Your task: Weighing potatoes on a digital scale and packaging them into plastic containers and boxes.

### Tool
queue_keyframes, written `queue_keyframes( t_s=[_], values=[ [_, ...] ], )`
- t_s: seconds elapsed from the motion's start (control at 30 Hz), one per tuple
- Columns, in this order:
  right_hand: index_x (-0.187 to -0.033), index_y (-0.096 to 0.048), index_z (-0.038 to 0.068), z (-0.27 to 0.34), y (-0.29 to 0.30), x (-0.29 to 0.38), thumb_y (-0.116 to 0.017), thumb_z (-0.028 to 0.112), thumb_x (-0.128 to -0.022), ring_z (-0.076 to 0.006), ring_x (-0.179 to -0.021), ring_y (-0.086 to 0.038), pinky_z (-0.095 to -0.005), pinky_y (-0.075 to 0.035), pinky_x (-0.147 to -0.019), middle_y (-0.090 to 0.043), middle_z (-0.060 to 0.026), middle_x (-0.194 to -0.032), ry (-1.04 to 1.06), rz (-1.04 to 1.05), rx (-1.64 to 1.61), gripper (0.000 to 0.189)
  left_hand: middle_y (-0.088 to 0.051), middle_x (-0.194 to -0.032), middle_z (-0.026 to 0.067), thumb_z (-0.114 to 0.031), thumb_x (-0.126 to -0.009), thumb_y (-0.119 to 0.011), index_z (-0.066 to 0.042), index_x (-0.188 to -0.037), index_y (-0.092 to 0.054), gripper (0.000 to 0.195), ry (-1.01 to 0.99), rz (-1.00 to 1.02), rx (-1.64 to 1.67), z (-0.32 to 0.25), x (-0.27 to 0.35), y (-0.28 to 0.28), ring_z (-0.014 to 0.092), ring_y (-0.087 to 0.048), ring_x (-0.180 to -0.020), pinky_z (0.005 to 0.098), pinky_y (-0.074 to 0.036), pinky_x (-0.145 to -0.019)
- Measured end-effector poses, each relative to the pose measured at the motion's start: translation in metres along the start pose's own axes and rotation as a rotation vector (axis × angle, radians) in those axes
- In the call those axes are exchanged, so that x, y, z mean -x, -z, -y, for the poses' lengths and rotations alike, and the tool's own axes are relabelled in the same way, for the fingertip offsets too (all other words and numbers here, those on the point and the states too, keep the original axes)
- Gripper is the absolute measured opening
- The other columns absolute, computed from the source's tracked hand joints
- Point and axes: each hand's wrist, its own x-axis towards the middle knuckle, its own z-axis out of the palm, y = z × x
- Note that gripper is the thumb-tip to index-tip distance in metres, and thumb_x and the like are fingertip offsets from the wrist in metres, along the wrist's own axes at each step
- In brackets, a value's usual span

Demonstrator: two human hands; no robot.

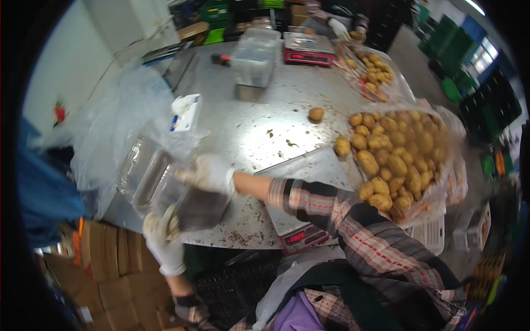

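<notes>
A clear plastic clamshell container (165, 191), partly blurred, lies between my hands at the left front of the metal table. My right hand (210, 173), in a white glove soiled at the fingers, reaches across and grips its far side. At the near edge, my left hand (163, 240), gloved the same way, has its curled fingers on the container. More clear plastic packaging (138, 167) lies directly to the left, against a large translucent plastic bag (120, 103). Where one container ends and another begins is hard to make out.
Right of my arm, a digital scale (304, 238) stands beside an open bag of potatoes (397, 157). A single potato (316, 114) lies mid-table among dirt crumbs. Stacked clear containers (254, 58) and another scale (308, 49) stand farther back, near a co-worker's gloved hand (339, 29).
</notes>
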Motion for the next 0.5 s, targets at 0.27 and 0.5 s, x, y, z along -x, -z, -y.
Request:
queue_keyframes(
  t_s=[0.27, 0.5],
  values=[
    [-0.121, -0.051, -0.002, -0.037, 0.010, 0.135, -0.058, 0.048, -0.084, -0.0382, -0.107, -0.054, -0.0406, -0.042, -0.093, -0.055, -0.0282, -0.114, 0.025, -0.048, -0.110, 0.063, -0.055, -0.076, 0.0040, 0.003, -0.068, -0.061, -0.005, -0.088, -0.070, 0.024, 0.055, 0.411, 0.392, 0.021, -0.004, 0.039, 0.020, -0.054, -0.083, 0.0454, -0.021, -0.112],
    [-0.130, -0.046, -0.003, -0.111, 0.057, 0.250, -0.058, 0.021, -0.091, -0.0214, -0.119, -0.050, -0.0331, -0.041, -0.100, -0.052, -0.0162, -0.131, -0.345, -0.009, -0.323, 0.047, -0.057, -0.070, 0.0035, 0.002, -0.075, -0.071, -0.002, -0.069, -0.061, 0.012, 0.327, 0.426, 0.369, 0.035, -0.019, 0.042, 0.017, -0.052, -0.074, 0.0358, -0.039, -0.097]
  ],
)
